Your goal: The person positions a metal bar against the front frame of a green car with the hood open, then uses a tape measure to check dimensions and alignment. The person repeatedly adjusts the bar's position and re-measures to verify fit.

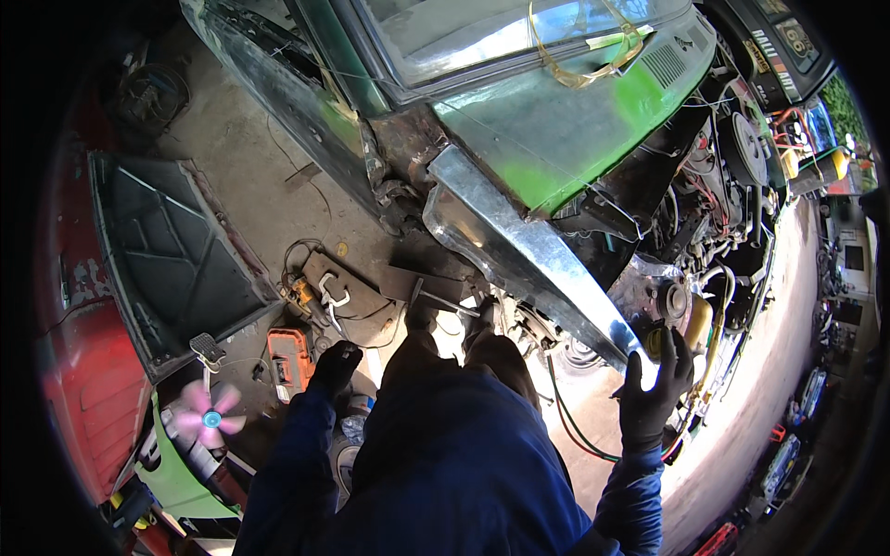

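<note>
A bare-metal fender panel [547, 255] runs along the side of the green car body [519, 139], shiny and tapering toward me. My right hand [656, 385], in a dark glove, is beside its near tip with thumb and fingers spread; whether it touches the metal I cannot tell. It holds nothing visible. My left hand [334, 369], also gloved, hangs low on the left above the floor near an orange case [291, 360]. Its fingers are mostly hidden and dark. The open engine bay [686, 204] lies beyond my right hand.
A pink-bladed fan [211, 419] stands at the left, near a dark body panel [176, 255] leaning by a red vehicle [88, 371]. A locking clamp [332, 295], cables and a T-shaped tool [445, 301] are by my feet. Hoses [575, 435] cross the floor at the right.
</note>
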A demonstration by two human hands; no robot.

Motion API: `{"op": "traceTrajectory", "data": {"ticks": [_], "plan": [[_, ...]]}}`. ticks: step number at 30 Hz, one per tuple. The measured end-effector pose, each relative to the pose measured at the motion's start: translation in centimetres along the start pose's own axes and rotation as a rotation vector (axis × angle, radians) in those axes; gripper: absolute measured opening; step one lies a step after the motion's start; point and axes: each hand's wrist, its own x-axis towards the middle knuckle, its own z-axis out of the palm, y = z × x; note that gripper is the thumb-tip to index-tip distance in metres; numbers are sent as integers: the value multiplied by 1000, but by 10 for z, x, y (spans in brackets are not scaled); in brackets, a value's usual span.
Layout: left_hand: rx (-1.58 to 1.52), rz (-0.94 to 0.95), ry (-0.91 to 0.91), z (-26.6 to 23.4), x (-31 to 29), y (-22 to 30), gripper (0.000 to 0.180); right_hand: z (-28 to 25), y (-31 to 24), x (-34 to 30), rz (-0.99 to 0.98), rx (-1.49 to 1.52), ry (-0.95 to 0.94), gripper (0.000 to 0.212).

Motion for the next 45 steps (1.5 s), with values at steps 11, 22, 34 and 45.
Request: {"op": "traceTrajectory", "data": {"ticks": [11, 22, 34, 45], "plan": [[67, 125, 54, 27, -8, -31, 34, 54, -15, -25, -198, 82, 68, 45], [567, 291, 89, 146, -131, -115, 24, 65, 10, -18, -364, 88, 128, 46], [-68, 29, 201, 191, -152, -81, 36, 75, 16, -15, -456, 57, 213, 49], [85, 126, 290, 215, -215, -182, 30, 93, 41, -1, -506, 58, 228, 37]]}}
